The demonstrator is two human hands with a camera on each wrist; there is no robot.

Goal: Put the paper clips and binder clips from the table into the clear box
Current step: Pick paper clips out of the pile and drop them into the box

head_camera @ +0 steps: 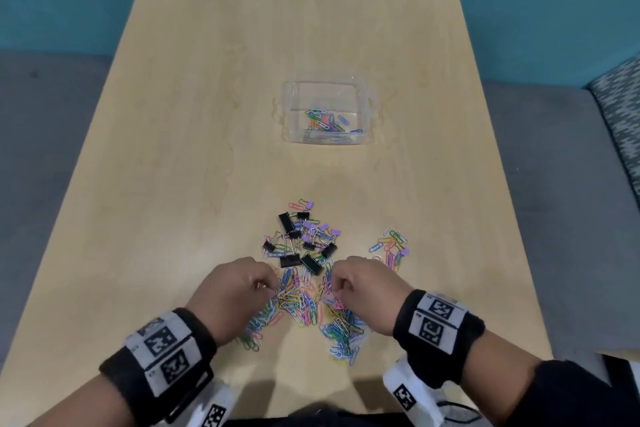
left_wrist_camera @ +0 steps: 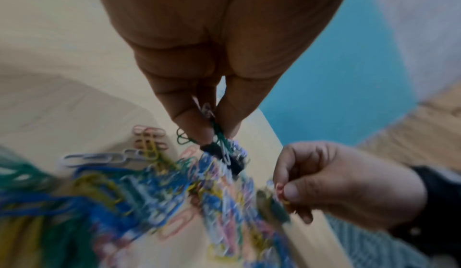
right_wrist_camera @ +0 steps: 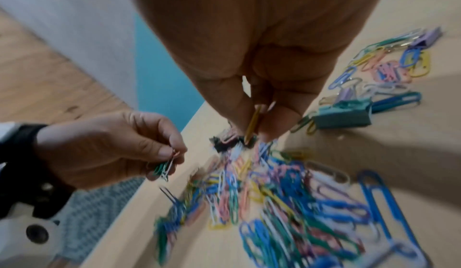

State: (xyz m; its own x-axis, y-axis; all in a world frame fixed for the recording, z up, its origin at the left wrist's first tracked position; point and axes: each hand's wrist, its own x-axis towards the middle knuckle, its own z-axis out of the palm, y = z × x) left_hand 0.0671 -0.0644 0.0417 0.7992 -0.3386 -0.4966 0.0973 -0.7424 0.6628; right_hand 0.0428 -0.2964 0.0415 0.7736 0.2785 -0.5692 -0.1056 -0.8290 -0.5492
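A heap of coloured paper clips (head_camera: 304, 305) lies near the table's front edge, with black and purple binder clips (head_camera: 301, 243) just beyond it. My left hand (head_camera: 239, 282) hovers over the heap's left side and pinches a few green and white paper clips (left_wrist_camera: 212, 122). My right hand (head_camera: 360, 282) hovers over the right side and pinches a yellow paper clip (right_wrist_camera: 253, 122) with some others. The clear box (head_camera: 327, 113) stands farther back at mid-table with several paper clips inside. A smaller cluster of clips (head_camera: 391, 246) lies to the right.
The wooden table (head_camera: 173, 149) stretches wide on the left and behind the box. Grey seating and a teal wall surround it. A patterned cushion (head_camera: 620, 107) sits at the right edge.
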